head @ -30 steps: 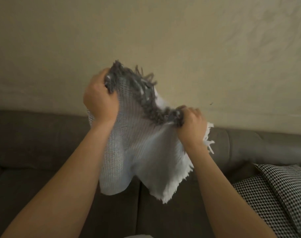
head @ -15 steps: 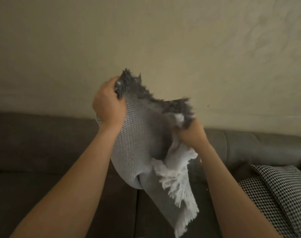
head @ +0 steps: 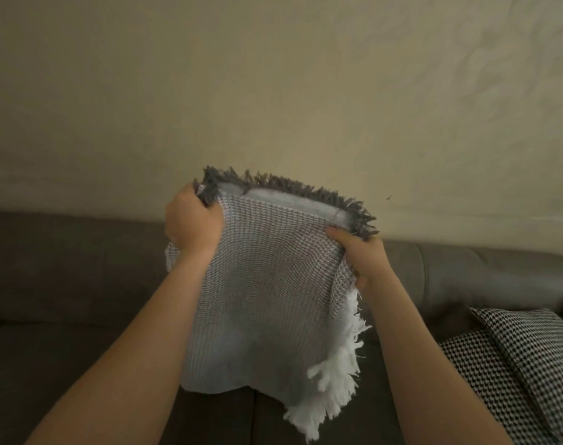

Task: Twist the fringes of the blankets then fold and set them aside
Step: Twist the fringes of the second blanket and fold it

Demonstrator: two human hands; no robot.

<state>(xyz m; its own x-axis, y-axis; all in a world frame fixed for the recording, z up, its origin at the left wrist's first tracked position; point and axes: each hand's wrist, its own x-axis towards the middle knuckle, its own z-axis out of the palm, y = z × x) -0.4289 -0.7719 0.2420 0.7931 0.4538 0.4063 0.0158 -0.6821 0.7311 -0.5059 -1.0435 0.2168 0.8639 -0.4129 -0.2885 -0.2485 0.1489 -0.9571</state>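
- left hand (head: 193, 221) fist-grips blanket (head: 267, 293) top-left corner at grey fringe (head: 289, 187)
- right hand (head: 363, 255) pinches top-right corner
- white fringe (head: 334, 390) hangs over sofa (head: 65, 284)

Both hands, left (head: 191, 223) and right (head: 363, 255), grip a grey fringed blanket (head: 267, 303) above a sofa (head: 65, 284).

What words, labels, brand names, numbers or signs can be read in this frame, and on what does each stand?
None can be read.
The grey waffle-weave blanket, gripped at its top corners by the left hand and the right hand, shows no tag or label on the side in view.
The houndstooth cushion carries only its pattern.
The grey sofa and the beige wall bear no writing.
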